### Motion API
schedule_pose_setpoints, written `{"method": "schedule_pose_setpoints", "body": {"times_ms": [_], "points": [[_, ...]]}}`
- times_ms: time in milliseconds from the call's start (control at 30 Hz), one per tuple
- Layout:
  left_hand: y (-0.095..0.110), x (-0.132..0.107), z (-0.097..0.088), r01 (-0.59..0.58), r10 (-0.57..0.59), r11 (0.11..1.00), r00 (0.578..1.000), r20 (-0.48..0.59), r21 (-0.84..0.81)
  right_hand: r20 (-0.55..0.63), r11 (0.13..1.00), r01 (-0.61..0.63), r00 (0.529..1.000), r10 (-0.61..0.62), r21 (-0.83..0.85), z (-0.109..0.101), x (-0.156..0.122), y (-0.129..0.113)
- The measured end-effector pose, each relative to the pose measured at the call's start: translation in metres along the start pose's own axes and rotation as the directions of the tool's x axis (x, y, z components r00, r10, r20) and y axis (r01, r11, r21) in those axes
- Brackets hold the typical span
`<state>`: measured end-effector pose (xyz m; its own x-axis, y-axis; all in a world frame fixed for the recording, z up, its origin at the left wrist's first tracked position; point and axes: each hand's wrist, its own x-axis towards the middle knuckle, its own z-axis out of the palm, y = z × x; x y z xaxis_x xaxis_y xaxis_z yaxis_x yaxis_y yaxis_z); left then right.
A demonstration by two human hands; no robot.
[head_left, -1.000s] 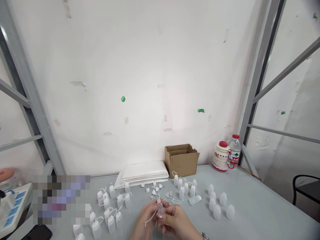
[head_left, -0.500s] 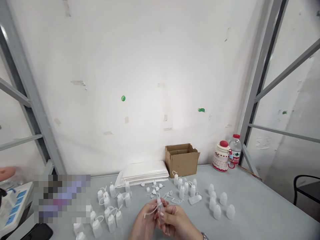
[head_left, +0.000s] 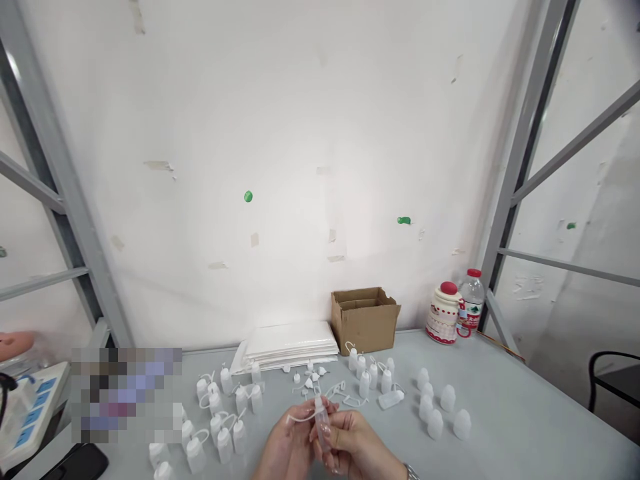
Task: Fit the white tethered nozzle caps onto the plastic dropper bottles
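Observation:
A small translucent squeeze bottle [head_left: 323, 427] with a white nozzle cap is held tilted between my hands. My right hand [head_left: 357, 443] is closed on its body, thumb along the side. Around its left side and behind it, my left hand [head_left: 290, 443] curls its fingers, touching the bottle near its neck. A thin white strap [head_left: 301, 419] runs from the neck to my left thumb. Just beyond the fingers lie loose white caps [head_left: 309, 382] and loose straps [head_left: 354, 401].
Several capped bottles [head_left: 225, 443] stand at left; more [head_left: 365, 384] stand before a cardboard box [head_left: 367, 327]. One bottle [head_left: 391, 399] lies on its side. Uncapped bottles [head_left: 435, 423] are at right. White sheets [head_left: 287, 340], a jug [head_left: 443, 315], a water bottle [head_left: 471, 300] and a phone [head_left: 80, 463] also rest here.
The strap's free end has risen to my left thumb and now runs nearly level. Both hands keep the bottle in almost the same place; the view has shifted slightly.

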<state>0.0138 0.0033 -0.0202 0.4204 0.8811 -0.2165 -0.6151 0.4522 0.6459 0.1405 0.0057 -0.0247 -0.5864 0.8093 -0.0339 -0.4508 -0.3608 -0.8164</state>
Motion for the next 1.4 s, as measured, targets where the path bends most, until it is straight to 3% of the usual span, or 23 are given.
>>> {"method": "schedule_pose_setpoints", "body": {"times_ms": [333,433,567,667,900,1067,1200,1300,1333,1400], "points": [[0.005,-0.009,0.018,0.094,-0.094,0.996,0.994,-0.047,-0.006,0.075,0.998,-0.026,0.997,0.031,-0.059,-0.009,0.003,0.010],[0.002,-0.006,0.012,0.036,-0.037,0.999,0.998,-0.045,-0.010,0.061,0.992,0.005,0.998,0.003,-0.129,-0.008,0.003,0.006],[0.005,-0.001,-0.001,-0.121,0.122,0.992,0.992,-0.030,0.020,-0.056,0.962,0.075,0.994,-0.092,-0.261,-0.007,0.002,-0.002],[0.009,0.000,-0.006,-0.230,0.230,0.971,0.973,0.011,0.070,-0.121,0.908,0.121,0.975,-0.184,-0.402,-0.005,0.001,-0.006],[0.010,-0.003,0.001,-0.273,0.275,0.933,0.961,0.025,0.234,-0.296,0.739,0.064,0.890,-0.346,-0.670,-0.006,0.001,0.000],[0.003,0.004,-0.003,-0.278,0.297,0.909,0.955,-0.014,0.309,-0.290,0.605,0.044,0.849,-0.442,-0.795,-0.004,-0.001,0.002],[0.002,0.009,-0.010,-0.299,0.338,0.880,0.940,-0.043,0.368,-0.294,0.578,0.026,0.842,-0.453,-0.816,-0.003,-0.003,0.000],[0.009,0.008,-0.016,-0.285,0.392,0.807,0.914,-0.109,0.516,-0.305,0.603,0.067,0.815,-0.492,-0.795,-0.009,-0.002,-0.002],[0.012,0.008,-0.018,-0.262,0.443,0.741,0.883,-0.157,0.618,-0.319,0.618,0.078,0.803,-0.504,-0.783,-0.012,-0.002,-0.003],[0.014,0.006,-0.022,-0.153,0.572,0.498,0.798,-0.190,0.854,-0.351,0.648,0.087,0.783,-0.514,-0.756,-0.019,0.000,-0.006]]}}
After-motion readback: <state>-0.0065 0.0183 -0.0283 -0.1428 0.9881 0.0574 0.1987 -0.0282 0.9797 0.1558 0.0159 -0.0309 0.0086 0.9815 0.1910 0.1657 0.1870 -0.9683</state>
